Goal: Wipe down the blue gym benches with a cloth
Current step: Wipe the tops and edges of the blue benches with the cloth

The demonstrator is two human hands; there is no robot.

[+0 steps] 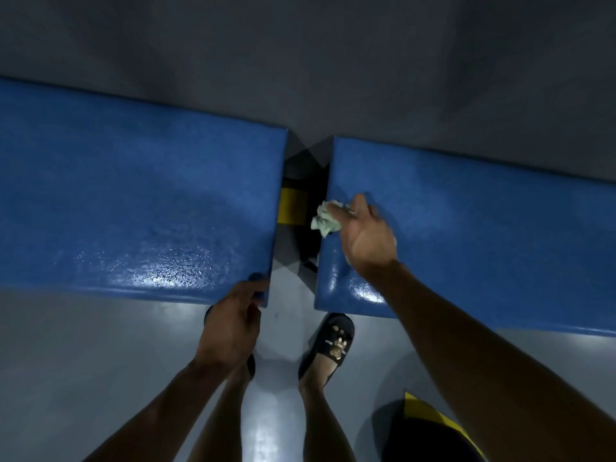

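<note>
Running side to side across the view, two blue benches lie end to end, their long axes on one line, with a narrow gap (300, 208) between their facing ends. The left bench (133, 201) shows a wet sheen near its front edge; the right bench (483, 235) tilts slightly downward toward the right border. Both are cut off at the picture's sides, so their full length cannot be seen.

The right hand (366, 238) rests on the right bench just beside the gap, fingers curled over a crumpled pale green cloth (325, 221). The cloth bunches out from under the fingers and overhangs the bench's end toward the gap; how much lies beneath the palm is hidden.

The left hand (233, 325) sits at the left bench's front corner next to the gap, fingers curled around a dark blue object (256, 278) whose shape is hard to make out.

Inside the gap, a yellow patch (293, 208) and dark frame parts show, too shadowed to identify. Below the gap, a black slide sandal (333, 341) stands on the grey floor (100, 345); the other foot is mostly covered by the left hand.
</note>
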